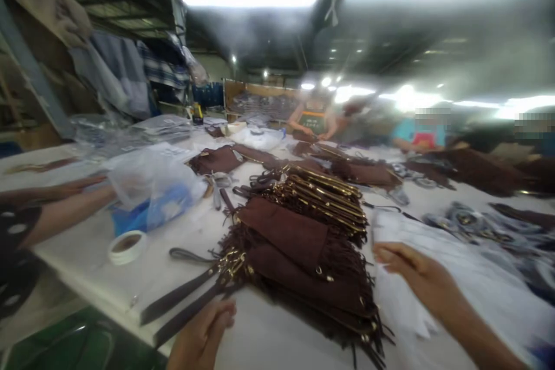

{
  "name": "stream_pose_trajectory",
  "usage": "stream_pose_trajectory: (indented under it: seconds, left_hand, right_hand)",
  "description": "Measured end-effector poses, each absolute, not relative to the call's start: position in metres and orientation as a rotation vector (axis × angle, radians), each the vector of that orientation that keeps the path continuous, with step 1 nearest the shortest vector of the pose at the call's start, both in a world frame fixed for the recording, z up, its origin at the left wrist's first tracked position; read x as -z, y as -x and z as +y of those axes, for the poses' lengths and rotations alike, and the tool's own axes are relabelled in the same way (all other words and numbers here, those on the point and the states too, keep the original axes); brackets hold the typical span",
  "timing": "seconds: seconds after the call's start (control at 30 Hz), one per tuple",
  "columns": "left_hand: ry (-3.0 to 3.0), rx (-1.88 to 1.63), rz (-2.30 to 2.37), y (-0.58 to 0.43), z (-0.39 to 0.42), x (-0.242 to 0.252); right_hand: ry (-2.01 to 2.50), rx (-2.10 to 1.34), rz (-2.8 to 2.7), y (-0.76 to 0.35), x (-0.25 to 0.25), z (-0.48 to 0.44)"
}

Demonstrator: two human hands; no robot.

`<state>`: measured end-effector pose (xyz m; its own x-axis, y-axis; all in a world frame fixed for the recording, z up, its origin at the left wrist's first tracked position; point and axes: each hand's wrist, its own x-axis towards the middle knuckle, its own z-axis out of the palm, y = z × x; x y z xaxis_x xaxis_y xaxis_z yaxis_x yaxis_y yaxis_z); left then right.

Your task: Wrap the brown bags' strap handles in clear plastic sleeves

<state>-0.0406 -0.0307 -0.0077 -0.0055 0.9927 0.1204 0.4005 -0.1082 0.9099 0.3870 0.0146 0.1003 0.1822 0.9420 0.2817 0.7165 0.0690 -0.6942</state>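
Note:
Dark brown fringed suede pouches (303,266) lie piled in front of me, with gold clasps and dark wrist straps (177,295) reaching left. My left hand (203,329) is low in view beside the straps. Its fingers are loosely bent and nothing shows in them. On the other side of the pile, my right hand (407,266) has its thumb and fingers together at the edge of a thin white sheet (451,283). Blur softens the grip. Behind the front pile, more pouches (325,196) stand in a row with gold zippers upward.
A tape roll (128,247) and a clear bag with blue inside (151,202) lie at left, near another person's arm (69,208). Wrapped hardware (472,225) covers the right. Co-workers (314,118) sit across the table. A green stool (78,341) stands below the edge.

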Motion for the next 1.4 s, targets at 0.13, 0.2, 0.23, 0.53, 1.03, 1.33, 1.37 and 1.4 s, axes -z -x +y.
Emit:
stream_pose_trajectory:
  seconds: [0.13, 0.2, 0.23, 0.53, 1.03, 1.33, 1.37, 1.4]
  left_hand:
    - [-2.343, -1.232, 1.616, 0.027, 0.008, 0.007]
    - [-2.668, -1.071, 1.602, 0.011, 0.017, 0.009]
    - [-2.761, -0.981, 1.614, 0.004, 0.019, 0.012]
    - [-2.411, -0.909, 1.561, -0.008, 0.023, -0.004]
    - [-0.270, -1.115, 0.462, 0.025, -0.015, -0.012]
    - [-0.939, -0.905, 1.175, 0.033, -0.058, 0.004]
    - [-1.091, -0.963, 1.320, 0.034, -0.057, 0.004]
    - [-1.257, -1.051, 1.451, 0.035, -0.055, 0.003]
  right_hand:
    - [1.631, 0.036, -2.210, -0.264, -0.056, 0.039]
    - [1.607, 0.140, -2.273, -0.223, -0.046, 0.056]
    - [1.611, 0.182, -2.288, -0.209, -0.042, 0.064]
    - [1.521, 0.428, -2.358, -0.200, -0.048, 0.068]
    - [1.424, 0.455, -2.281, -0.305, 0.020, 0.017]
    - [1.396, 0.362, -2.243, -0.295, 0.015, 0.006]
    - [1.390, 0.352, -2.244, -0.296, 0.015, 0.006]
    - [1.378, 0.340, -2.246, -0.297, 0.016, 0.005]
